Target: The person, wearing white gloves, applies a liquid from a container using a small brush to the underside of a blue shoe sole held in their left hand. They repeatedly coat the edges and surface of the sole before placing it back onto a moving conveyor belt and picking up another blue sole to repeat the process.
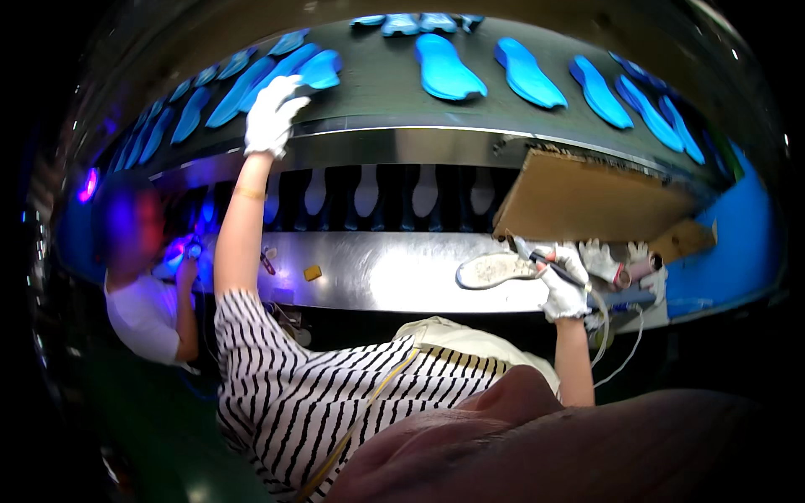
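Note:
My left hand (272,119), in a white glove, reaches up over the edge of a dark conveyor belt (373,80). Its fingers are stretched out with the thumb apart, beside the near end of a blue shoe sole (321,70). They partly cover a second blue sole behind them. My gloved right hand (565,289) is wrapped round a dark corded hand tool (547,262) with a pale pointed tip; its exact kind is unclear. An off-white shoe sole (493,271) lies on the metal bench just left of the tool, near its tip.
Several more blue soles lie along the belt. A cardboard sheet (587,201) leans behind the bench (369,272). Gloves (599,258) and a spool (644,267) sit at right, with a white cord (604,327) hanging down. A yellow block (313,272) rests mid-bench. A co-worker (147,314) is at left.

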Tool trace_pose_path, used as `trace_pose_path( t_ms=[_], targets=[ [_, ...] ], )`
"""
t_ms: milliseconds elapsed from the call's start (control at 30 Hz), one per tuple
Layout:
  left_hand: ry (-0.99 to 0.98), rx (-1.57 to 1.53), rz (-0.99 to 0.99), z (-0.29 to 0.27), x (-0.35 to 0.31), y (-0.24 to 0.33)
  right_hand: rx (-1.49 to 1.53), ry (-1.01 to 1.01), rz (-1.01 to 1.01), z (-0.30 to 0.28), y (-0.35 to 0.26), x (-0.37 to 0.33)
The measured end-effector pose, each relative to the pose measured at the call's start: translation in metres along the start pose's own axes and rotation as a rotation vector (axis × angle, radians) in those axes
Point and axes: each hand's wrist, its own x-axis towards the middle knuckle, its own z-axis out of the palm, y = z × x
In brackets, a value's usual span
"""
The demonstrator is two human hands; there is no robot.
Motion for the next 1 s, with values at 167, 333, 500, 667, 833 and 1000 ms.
trace_pose_path(
  t_ms=[167, 333, 500, 667, 833, 1000],
  targets=[
    [0.461, -0.804, -0.147, -0.057, 0.003, 0.077, 0.082, 0.043, 0.059, -0.010, 0.006, 0.008],
    [-0.095, -1.979, -0.028, -0.031, -0.022, 0.135, 0.127, 0.072, 0.139, -0.006, -0.006, 0.013],
    [-0.583, -2.207, -1.125, 0.077, -0.092, 0.221, 0.260, 0.010, 0.128, 0.000, -0.015, 0.013],
    [-0.568, -2.216, -1.118, 0.116, -0.147, 0.257, 0.250, -0.145, 0.043, 0.018, -0.029, 0.015],
    [-0.472, -2.271, -1.188, 0.127, -0.150, 0.279, 0.112, -0.104, -0.116, 0.040, -0.033, 0.037],
    [-0.349, -2.181, -0.996, 0.138, -0.155, 0.312, 0.079, 0.035, -0.200, 0.057, -0.028, 0.045]
  ],
)
